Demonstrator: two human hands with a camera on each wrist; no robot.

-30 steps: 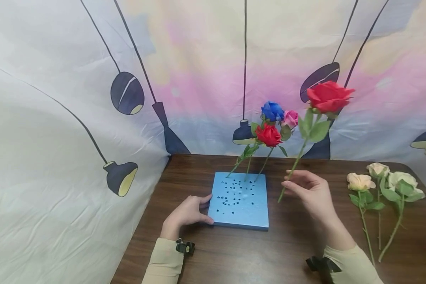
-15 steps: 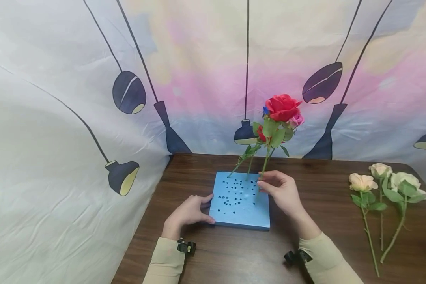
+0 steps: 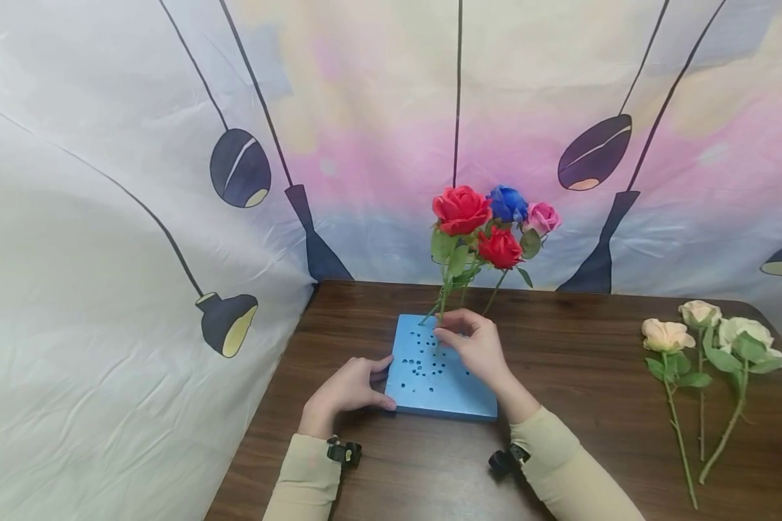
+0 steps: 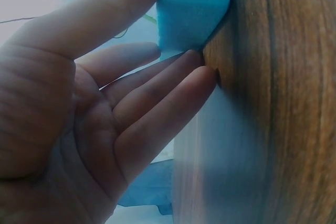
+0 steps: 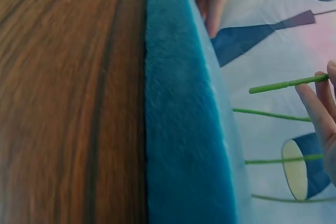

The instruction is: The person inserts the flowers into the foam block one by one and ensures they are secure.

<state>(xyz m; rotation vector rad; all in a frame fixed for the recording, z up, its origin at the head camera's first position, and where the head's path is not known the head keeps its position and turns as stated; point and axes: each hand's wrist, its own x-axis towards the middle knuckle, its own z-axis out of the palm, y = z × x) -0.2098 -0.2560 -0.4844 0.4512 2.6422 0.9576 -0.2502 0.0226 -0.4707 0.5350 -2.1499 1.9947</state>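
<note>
"what does your right hand (image 3: 476,346) have?"

"it pinches the green stem (image 5: 286,85) of a big red rose (image 3: 461,210) between thumb and fingertips. i have the flower over the blue board (image 3: 456,394), bloom uppermost."

"is that stem in a hole?"

"no. from my right wrist i see its lower end in the air, just off the board's face and apart from it. little dark holes are scattered over that face, and my right hand covers some of them in the head view."

"and your left hand (image 3: 345,387)?"

"it's at the board's left edge, thumb towards the near corner, forefinger farther up the same edge. the fingers are spread and fairly straight, not wrapped round anything. from the left wrist, the lower fingers fan out close to the tabletop (image 3: 417,467)."

"what stands near the rose you're holding?"

"a blue rose (image 3: 508,203), a pink rose (image 3: 544,217) and a smaller red rose (image 3: 500,247), all bunched just to the right of mine. three stems rise from the far part of the board, leaning a little."

"anything farther off?"

"over on the right, well apart from the board, a peach rose (image 3: 667,336), a small cream rose (image 3: 699,313) and a fuller white rose (image 3: 745,336) lie on the tabletop. behind it all hangs a pastel backdrop (image 3: 391,87) with dark lamps pictured on it."
</note>
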